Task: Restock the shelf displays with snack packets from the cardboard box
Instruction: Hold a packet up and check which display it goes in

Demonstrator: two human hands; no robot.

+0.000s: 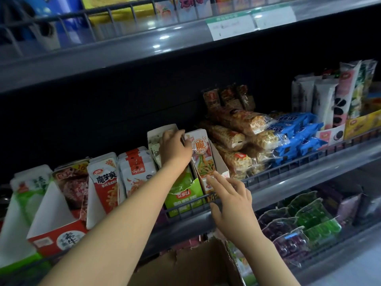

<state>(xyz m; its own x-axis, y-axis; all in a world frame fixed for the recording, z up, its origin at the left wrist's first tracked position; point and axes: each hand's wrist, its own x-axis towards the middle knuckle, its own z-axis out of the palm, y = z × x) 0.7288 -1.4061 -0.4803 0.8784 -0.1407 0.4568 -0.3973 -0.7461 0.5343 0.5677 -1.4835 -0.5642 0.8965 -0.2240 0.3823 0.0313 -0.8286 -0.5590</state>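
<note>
Head view: shelf restocking.
Left hand (pixel 175 146): grasping the packets' (pixel 199 150) tops.
Right hand (pixel 232 205): fingers released, touching display box (pixel 221 162).
Handling: likely light, crinkly; pinch top edges.

Single head-worn wide-angle view, facing forward and slightly down at the middle shelf (pixel 309 182) from close range. Upper shelf (pixel 123 48) crosses the frame top, tilted by lens distortion; cardboard box (pixel 185 265) sits at the bottom edge. Both forearms enter from below.

Display boxes (pixel 206 162) stand in a row on the shelf (pixel 288 188), cardboard box (pixel 185 265) below.
</note>
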